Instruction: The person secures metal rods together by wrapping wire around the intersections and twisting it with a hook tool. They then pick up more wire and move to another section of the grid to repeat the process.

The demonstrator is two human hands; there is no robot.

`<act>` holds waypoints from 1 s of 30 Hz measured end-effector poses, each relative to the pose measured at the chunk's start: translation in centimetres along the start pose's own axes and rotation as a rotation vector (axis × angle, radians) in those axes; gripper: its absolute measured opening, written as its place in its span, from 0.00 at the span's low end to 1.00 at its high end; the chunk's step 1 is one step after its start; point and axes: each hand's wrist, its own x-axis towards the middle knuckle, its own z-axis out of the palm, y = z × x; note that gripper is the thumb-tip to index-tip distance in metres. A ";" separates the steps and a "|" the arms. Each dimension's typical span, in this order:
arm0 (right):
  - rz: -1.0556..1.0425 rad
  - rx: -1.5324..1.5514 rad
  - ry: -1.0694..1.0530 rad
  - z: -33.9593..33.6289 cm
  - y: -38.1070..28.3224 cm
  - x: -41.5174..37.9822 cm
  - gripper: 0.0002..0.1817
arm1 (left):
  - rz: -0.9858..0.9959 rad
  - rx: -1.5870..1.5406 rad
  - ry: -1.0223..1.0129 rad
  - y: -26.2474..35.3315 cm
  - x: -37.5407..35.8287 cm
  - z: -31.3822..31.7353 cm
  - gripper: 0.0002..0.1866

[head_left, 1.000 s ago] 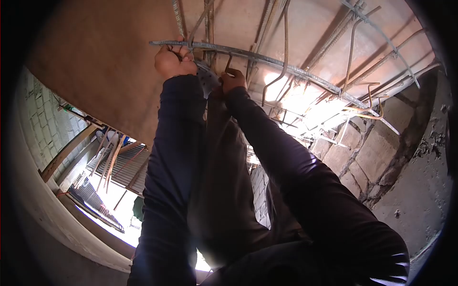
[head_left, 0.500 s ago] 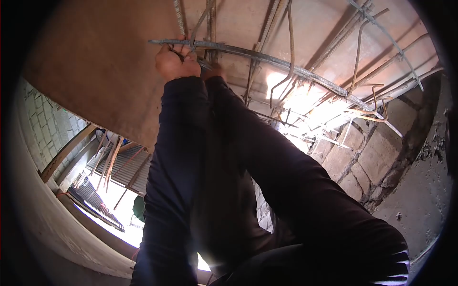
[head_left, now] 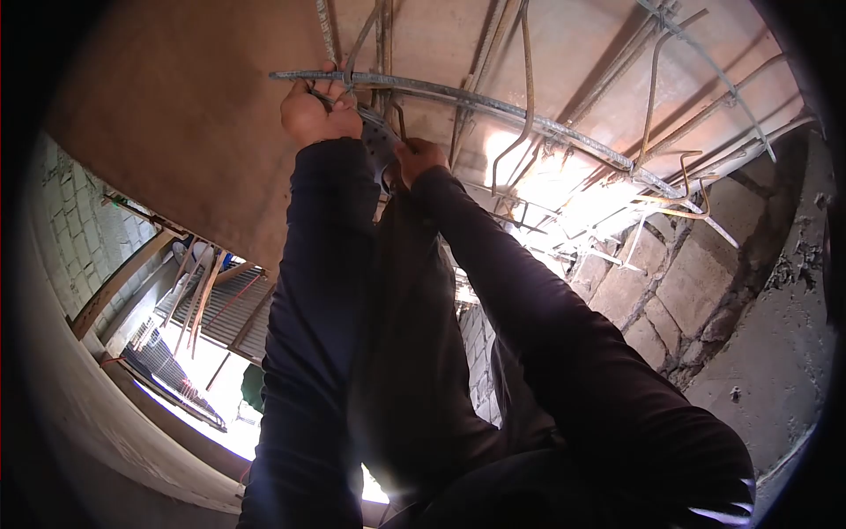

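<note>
A long grey rebar [head_left: 493, 108] runs from the upper left down to the right, crossing several other bars. Near its left end my left hand [head_left: 315, 116] is closed round it, with fingertips showing above the bar beside a crossing rod [head_left: 359, 42]. Lower and to the right, my right hand [head_left: 421, 160] is a fist on a thin hooked rod that looks like a rebar tying hook [head_left: 402, 122]. Between the hands lies a dark grey surface with small spots [head_left: 377, 139], partly hidden by my left sleeve.
A brown panel [head_left: 176, 115] fills the upper left behind the bars. Bent rods [head_left: 529, 79] hang on the right, in front of a block wall [head_left: 696, 264]. At lower left are leaning wooden poles [head_left: 207, 286] and corrugated sheeting [head_left: 233, 304].
My right hand has moved down and to the right, away from my left hand, and the hooked rod now shows. My left hand stays at the rebar. The view has shifted slightly.
</note>
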 end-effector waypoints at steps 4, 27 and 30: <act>-0.058 -0.036 0.029 0.0 -0.7 1.5 0.24 | 0.005 0.009 -0.042 0.1 0.1 -0.1 0.18; 0.218 -0.051 -0.378 -15.6 1.9 -14.9 0.20 | 0.195 0.974 -0.184 6.4 -13.0 -6.8 0.17; 0.011 -0.037 -0.247 -17.3 -1.9 -18.8 0.21 | 0.178 1.330 -0.260 9.6 -18.1 -6.8 0.15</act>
